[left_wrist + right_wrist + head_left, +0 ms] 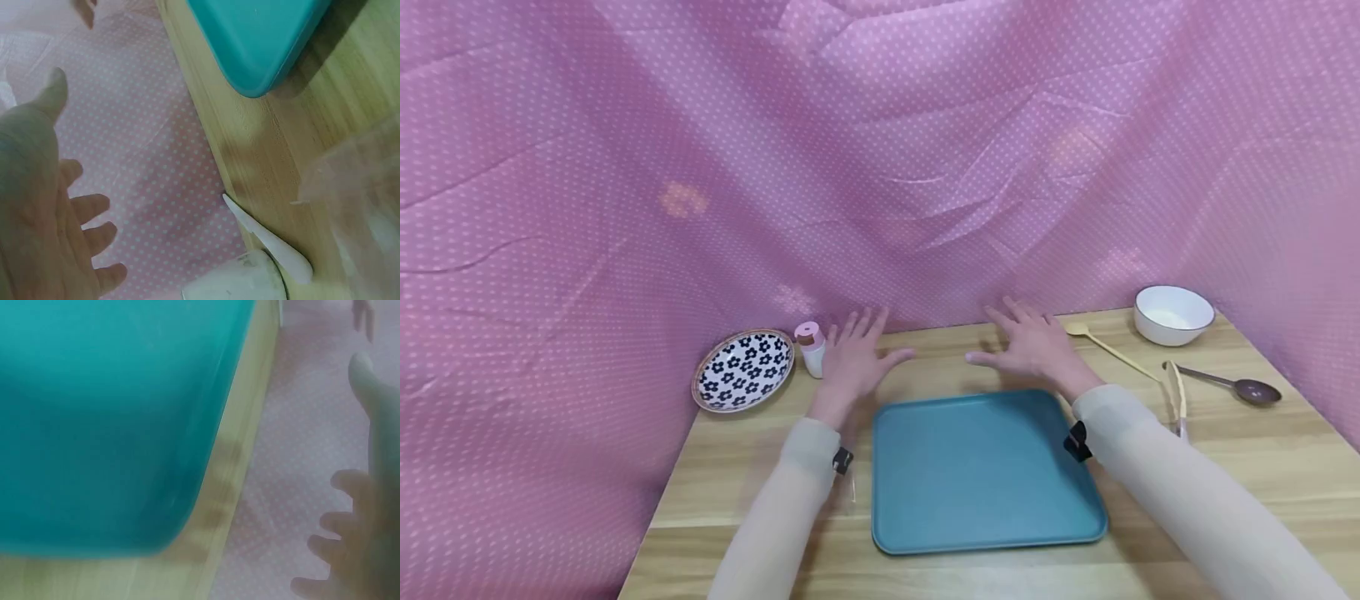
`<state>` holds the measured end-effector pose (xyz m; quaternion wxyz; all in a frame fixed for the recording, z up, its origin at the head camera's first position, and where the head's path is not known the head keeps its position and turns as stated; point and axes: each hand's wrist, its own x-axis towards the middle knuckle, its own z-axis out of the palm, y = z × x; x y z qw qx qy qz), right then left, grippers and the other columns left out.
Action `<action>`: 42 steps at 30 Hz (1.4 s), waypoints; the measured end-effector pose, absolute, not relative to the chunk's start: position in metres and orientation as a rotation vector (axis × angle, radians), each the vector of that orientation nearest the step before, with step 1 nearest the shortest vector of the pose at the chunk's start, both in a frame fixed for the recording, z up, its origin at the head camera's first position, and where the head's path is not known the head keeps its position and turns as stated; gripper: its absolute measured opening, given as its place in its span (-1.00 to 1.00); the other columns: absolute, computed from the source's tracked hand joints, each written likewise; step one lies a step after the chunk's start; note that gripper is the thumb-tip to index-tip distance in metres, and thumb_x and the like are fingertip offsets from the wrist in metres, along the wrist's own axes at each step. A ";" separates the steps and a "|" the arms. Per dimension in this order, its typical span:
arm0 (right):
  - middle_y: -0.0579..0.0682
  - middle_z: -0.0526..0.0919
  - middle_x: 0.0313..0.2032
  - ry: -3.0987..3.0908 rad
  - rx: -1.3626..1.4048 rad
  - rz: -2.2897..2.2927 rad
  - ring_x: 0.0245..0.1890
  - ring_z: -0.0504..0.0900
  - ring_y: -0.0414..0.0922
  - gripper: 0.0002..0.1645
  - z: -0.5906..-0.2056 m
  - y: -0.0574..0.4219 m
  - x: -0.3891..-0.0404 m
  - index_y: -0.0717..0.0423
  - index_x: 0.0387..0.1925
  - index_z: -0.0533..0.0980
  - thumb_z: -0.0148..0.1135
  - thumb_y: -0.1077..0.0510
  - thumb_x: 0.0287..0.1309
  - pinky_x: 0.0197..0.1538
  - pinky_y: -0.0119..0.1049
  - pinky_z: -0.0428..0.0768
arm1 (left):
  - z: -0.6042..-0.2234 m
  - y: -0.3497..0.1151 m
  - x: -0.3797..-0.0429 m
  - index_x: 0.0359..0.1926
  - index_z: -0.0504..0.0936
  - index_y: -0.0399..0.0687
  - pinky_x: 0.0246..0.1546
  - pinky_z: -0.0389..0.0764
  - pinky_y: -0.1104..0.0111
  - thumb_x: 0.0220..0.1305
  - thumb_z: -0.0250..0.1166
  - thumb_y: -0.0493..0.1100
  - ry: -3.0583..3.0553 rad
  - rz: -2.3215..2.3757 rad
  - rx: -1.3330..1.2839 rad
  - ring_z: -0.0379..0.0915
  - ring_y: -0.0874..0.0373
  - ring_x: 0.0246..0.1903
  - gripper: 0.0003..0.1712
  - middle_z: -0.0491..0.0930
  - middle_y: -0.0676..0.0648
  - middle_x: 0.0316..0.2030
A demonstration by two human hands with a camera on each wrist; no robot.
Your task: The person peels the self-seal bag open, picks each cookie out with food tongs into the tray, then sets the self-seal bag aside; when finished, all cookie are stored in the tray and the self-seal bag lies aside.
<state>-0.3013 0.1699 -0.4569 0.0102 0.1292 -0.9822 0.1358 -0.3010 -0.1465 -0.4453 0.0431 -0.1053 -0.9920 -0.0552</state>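
Head: I saw left hand point(852, 362) and right hand point(1030, 346) empty, fingers spread; teal tray point(985, 471) below them mid-frame, long axis apparently left-right, right hand seemingly nearer. Pink-capped bottle point(814, 354) just beside the left.

Left wrist: tray corner upper right, fingers lower left, apart.

Right wrist: tray upper left, fingers lower right, apart.

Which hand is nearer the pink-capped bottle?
Left. The left hand is just right of the pink-capped bottle in the head view; the right hand is much farther right, near the yellow spoon.
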 end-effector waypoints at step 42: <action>-0.07 0.63 -0.42 -3.360 0.885 0.309 -0.45 0.50 -0.14 -0.32 -0.469 -0.082 -0.164 -0.05 -0.45 0.65 0.17 -0.55 0.12 -0.42 -0.24 0.48 | -0.480 -0.271 -0.132 0.55 0.22 0.10 0.39 0.17 -0.46 0.10 0.40 0.38 -3.325 -0.559 -0.151 0.02 -0.40 0.54 0.09 0.10 -0.35 0.56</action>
